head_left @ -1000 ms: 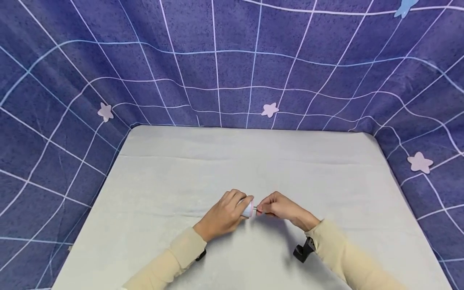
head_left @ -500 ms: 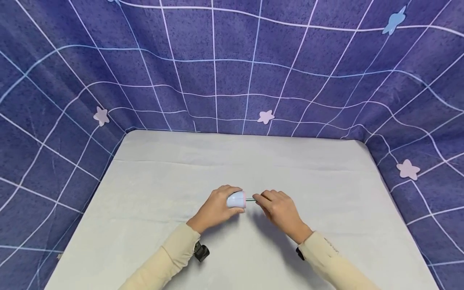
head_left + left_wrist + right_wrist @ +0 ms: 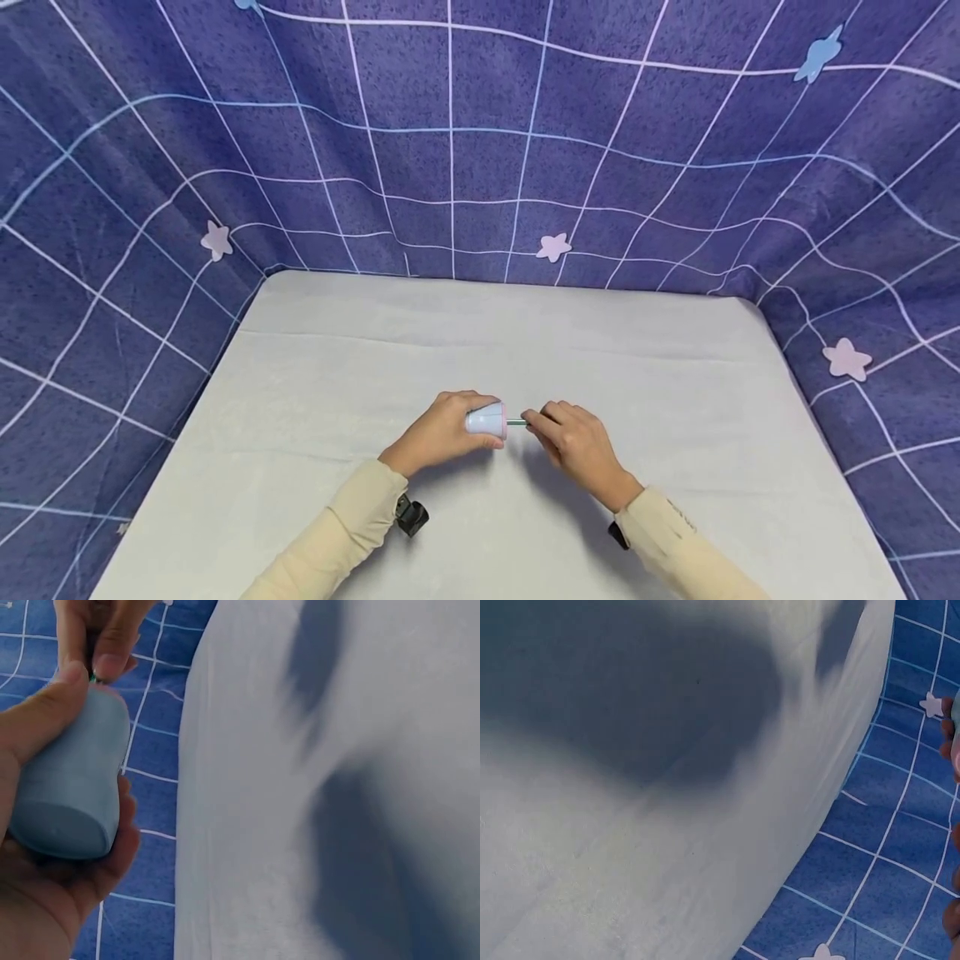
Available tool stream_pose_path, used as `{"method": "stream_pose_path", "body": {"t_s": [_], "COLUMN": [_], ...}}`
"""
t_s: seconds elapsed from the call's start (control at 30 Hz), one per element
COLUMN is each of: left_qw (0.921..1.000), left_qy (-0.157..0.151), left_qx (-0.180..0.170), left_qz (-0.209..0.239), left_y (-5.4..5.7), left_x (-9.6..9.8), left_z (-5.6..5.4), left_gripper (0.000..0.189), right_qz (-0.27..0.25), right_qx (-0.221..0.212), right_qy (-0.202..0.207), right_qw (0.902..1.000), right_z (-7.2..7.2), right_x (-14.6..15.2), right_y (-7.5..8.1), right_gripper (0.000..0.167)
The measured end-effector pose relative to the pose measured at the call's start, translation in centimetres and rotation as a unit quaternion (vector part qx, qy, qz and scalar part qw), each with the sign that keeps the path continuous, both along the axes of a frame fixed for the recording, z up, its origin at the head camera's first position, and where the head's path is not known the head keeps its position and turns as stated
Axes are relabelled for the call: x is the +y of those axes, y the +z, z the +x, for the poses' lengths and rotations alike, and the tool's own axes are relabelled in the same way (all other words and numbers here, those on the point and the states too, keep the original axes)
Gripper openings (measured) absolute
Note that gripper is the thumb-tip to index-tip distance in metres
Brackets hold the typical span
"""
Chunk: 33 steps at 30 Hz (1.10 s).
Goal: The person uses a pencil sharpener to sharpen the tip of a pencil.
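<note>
My left hand (image 3: 437,429) grips a light blue, tapered cylinder (image 3: 485,419) with a pink rim, held sideways above the table. Its rim end faces right. From that end projects a thin green pencil-like stick (image 3: 517,422), pinched at its other end by the fingers of my right hand (image 3: 579,440). In the left wrist view, the flat base of the blue cylinder (image 3: 64,829) faces the camera, and my left thumb lies along its side. The right wrist view catches only some fingers (image 3: 952,919) at its right edge. Most of the stick's far end is hidden by my right fingers.
A white cloth-covered table (image 3: 480,333) spreads beneath both hands. Dark blue curtain (image 3: 450,150) with a pale grid and star shapes stands at the back and both sides. A small black camera (image 3: 412,516) hangs from my left wrist.
My left hand has turned, so more of the blue cylinder shows. My right hand has turned too and sits slightly farther from the rim, with more of the stick visible. Little differs since half a second ago.
</note>
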State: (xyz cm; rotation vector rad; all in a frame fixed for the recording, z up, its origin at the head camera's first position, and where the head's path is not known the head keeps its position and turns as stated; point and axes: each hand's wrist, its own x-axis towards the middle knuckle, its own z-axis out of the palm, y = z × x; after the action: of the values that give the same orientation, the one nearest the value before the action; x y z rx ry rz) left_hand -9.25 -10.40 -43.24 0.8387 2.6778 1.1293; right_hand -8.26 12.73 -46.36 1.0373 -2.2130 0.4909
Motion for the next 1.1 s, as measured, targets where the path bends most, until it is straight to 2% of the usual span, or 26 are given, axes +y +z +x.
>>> {"method": "stream_pose_path", "body": {"t_s": [0.13, 0.3, 0.43, 0.6, 0.77, 0.93, 1.1], "left_qw": [0.9996, 0.9994, 0.9973, 0.9897, 0.9832, 0.9746, 0.9701], "left_qy": [-0.021, -0.021, -0.011, -0.036, -0.065, -0.089, -0.097], "left_qx": [-0.014, -0.015, -0.063, -0.126, -0.159, -0.191, -0.205], "left_qz": [0.016, 0.025, 0.037, 0.056, 0.062, 0.077, 0.086], "left_y": [0.2, 0.5, 0.5, 0.1, -0.4, -0.6, -0.5], "left_x": [0.0, -0.1, -0.3, -0.5, -0.8, -1.1, -1.1], "left_z": [-0.4, -1.0, -1.1, -0.6, -0.6, -1.0, -1.3], "left_gripper": [0.046, 0.041, 0.042, 0.042, 0.042, 0.041, 0.038], "right_qz": [-0.007, -0.015, -0.022, -0.004, 0.036, 0.033, 0.033], "right_qx": [-0.004, -0.009, 0.001, 0.02, 0.072, 0.125, 0.2], "right_qy": [0.008, 0.023, 0.032, 0.009, -0.011, -0.004, -0.018], "right_qw": [0.9999, 0.9996, 0.9992, 0.9998, 0.9967, 0.9916, 0.979], "right_z": [0.0, -0.4, -0.6, -0.5, -0.3, -0.4, -0.7], "right_x": [0.2, 0.4, 0.6, 0.9, 0.9, 0.8, 0.6], "right_y": [0.2, 0.4, 0.4, 0.2, 0.0, -0.3, -0.7], "right_gripper": [0.028, 0.025, 0.024, 0.029, 0.029, 0.027, 0.027]}}
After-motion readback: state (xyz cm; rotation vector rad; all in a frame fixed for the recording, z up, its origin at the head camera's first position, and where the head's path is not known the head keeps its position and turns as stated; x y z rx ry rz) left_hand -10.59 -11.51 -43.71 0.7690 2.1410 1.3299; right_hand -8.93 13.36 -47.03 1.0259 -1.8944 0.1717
